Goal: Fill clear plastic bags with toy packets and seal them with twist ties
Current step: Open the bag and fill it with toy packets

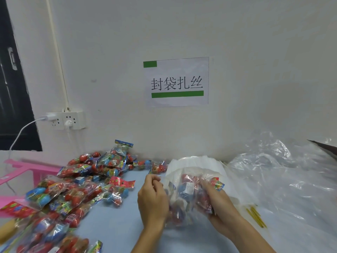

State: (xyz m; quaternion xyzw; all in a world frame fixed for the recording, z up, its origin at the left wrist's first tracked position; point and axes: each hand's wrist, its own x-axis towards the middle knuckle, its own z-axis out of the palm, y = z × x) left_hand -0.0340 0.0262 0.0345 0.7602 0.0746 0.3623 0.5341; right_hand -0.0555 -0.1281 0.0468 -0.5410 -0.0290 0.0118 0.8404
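Clear plastic forms the bag (187, 196) held at the centre of the head view, above the pale blue table (116, 229). The bag contains red and blue toy packets and is supported between both hands.

Left hand (152, 199): positioned at the 9 o'clock side of the bag, back of the hand toward the camera. Its fingers are curled against the bag's side and its fingertips are pinched together near the bag's upper edge. Whether they pinch the film or a tie cannot be told.

Right hand (217, 205): positioned at the 3 o'clock side of the bag. Its fingers wrap the bag from beneath and clamp the film, with packets visible through the plastic above them.

Loose toy packets (76, 190) lie heaped at 9 o'clock from the bag, spreading toward the near left corner and back to the wall. A stack of flat clear bags (198, 162) lies at 12 o'clock, just behind the held bag. Yellow twist ties (256, 215) lie on the table at 4 o'clock, near the right wrist. Crumpled clear plastic sheeting (284, 176) covers the area at 3 o'clock.

A pink plastic frame (20, 170) stands at the far left. On the white wall, a printed paper sign (177, 82) with green bars hangs at 12 o'clock, and a white socket strip (66, 120) with plugs inserted sits at 10 o'clock.
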